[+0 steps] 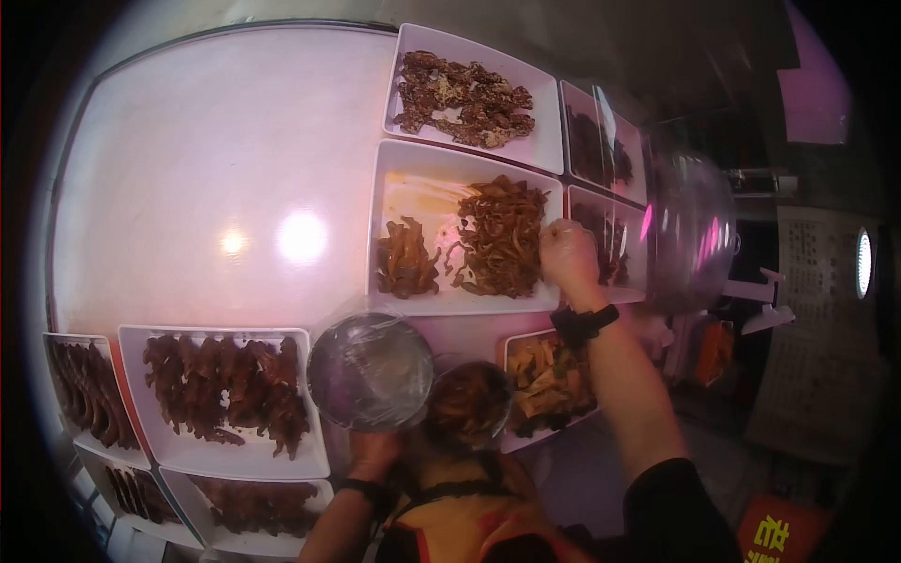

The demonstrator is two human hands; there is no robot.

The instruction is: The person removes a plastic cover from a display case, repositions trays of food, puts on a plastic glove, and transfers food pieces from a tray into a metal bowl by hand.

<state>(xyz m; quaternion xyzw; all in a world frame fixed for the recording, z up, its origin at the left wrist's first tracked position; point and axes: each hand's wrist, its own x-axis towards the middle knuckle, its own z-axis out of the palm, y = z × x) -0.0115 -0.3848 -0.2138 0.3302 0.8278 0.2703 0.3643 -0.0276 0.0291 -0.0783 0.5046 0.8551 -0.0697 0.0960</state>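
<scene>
My left hand (374,452) grips the near side of a round metal bowl (371,371) with clear plastic over it; most of the fingers are hidden beneath. Beside it, close to my body, is another round bowl (467,405) holding brown food pieces. My right hand (570,255) is closed at the right edge of a white tray (399,192). Shiny brown strips of food (504,235) lie in that tray, right by my fingers, with a smaller pile (406,258) on its left. Whatever my right fingers hold, if anything, is hidden.
A white tray of seed-sprinkled pieces (465,98) stands beyond. Trays of dark meat pieces (225,394) are at lower left, and a tray of yellowish slices (546,375) is under my right forearm. A clear curved cover (694,230) stands at the right.
</scene>
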